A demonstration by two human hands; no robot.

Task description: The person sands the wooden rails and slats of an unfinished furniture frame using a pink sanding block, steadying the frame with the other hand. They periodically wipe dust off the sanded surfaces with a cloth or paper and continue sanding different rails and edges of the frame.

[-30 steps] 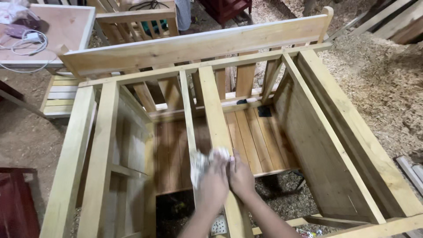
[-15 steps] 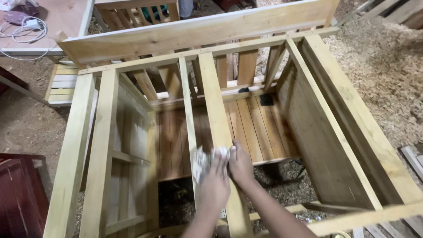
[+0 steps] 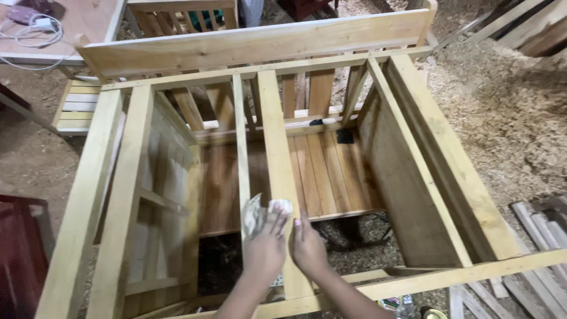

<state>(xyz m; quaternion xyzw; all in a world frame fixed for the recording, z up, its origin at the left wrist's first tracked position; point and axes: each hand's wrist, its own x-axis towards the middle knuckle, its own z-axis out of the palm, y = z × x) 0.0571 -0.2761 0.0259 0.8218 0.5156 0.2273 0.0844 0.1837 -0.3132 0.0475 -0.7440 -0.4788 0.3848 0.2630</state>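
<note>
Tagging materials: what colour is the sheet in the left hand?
Pale grey-white sheet, crumpled in the left hand; head view.

1. Pale yellow wooden frame, its grain running lengthwise along each rail.
2. Reddish-brown slatted panel inside the frame, striped by darker gaps.
3. Whitish, grey-smudged pad under the left hand.
4. Tan sawdust speckles the ground.
5. White cable on a pinkish tabletop.
6. Dark red furniture at the left edge.

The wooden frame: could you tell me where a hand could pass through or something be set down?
Open bays lie left and right of the centre rail; the slatted panel below is bare. Both hands, left hand holding sandpaper, right hand, crowd the rail's near end.
</note>
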